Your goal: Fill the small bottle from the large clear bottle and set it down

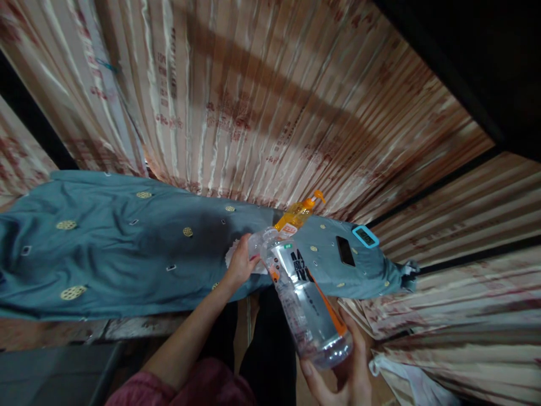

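Note:
My right hand (353, 375) grips the base of a large clear plastic bottle (310, 299) with a silver and orange label. The bottle is tilted, its base toward me and its neck end up and left. My left hand (240, 262) is closed around a small clear plastic container (257, 242) at the bottle's neck end; whether it is a cup or a small bottle I cannot tell. Under the left hand lies a white piece of paper or tissue (229, 256). Just beyond the bottle's neck end stands a pump bottle (291, 217) of orange-yellow liquid.
A teal patterned cloth (127, 242) covers the long narrow surface. To the right lie a dark phone (345, 252) and a blue-framed digital clock or timer (366, 236). Pleated curtains (236, 113) hang behind and on the right. A white bag (401, 378) sits low at right.

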{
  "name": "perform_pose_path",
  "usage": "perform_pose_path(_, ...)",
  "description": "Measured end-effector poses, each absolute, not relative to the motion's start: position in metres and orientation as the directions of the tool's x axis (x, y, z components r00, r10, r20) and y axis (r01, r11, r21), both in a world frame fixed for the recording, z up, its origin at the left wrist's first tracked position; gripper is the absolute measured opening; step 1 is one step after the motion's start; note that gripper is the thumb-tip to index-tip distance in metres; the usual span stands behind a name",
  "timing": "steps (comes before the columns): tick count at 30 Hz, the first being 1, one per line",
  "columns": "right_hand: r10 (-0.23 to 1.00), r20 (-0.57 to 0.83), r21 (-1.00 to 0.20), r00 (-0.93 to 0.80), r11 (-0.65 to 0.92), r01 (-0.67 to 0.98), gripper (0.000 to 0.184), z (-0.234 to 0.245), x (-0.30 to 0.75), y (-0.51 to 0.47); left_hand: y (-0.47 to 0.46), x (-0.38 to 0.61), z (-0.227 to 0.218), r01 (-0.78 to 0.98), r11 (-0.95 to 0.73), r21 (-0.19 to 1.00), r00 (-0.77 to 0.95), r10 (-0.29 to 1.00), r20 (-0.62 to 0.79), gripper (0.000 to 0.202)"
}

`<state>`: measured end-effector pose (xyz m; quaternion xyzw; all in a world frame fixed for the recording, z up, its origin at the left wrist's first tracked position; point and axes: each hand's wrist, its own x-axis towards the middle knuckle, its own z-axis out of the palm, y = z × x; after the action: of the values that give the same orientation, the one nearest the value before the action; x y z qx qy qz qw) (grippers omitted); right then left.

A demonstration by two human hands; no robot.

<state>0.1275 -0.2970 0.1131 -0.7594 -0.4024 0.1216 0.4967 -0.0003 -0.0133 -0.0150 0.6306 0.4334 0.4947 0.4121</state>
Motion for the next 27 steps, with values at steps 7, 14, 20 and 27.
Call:
perform_pose_path(7,0.731,0.212,-0.846,0.649,-0.196,0.496,0.111,0.1183,0.1252,-0.295,-0.0129,-0.0011,-0.0134,0.134,-0.259,0.956,0.135,0.961,0.242,0.065)
perform_pose_path(14,0.727,0.2,-0.856,0.657,-0.197,0.478,0.103,0.1221,0.122,-0.294,-0.0121,-0.0021,-0.0111,0.096,-0.245,0.965,0.137,0.963,0.231,0.065)
perform_pose_path(20,0.722,0.173,-0.844,0.67,-0.242,0.478,0.108,0.1212,0.1233,-0.2948,-0.011,-0.0024,-0.0133,0.086,-0.26,0.962,0.139,0.959,0.247,0.063)
perform_pose_path(27,0.728,0.185,-0.851,0.66,-0.218,0.478,0.102,0.1217,0.1235,-0.2952,-0.0117,-0.0044,-0.0128,0.112,-0.247,0.962,0.147,0.962,0.23,0.065)
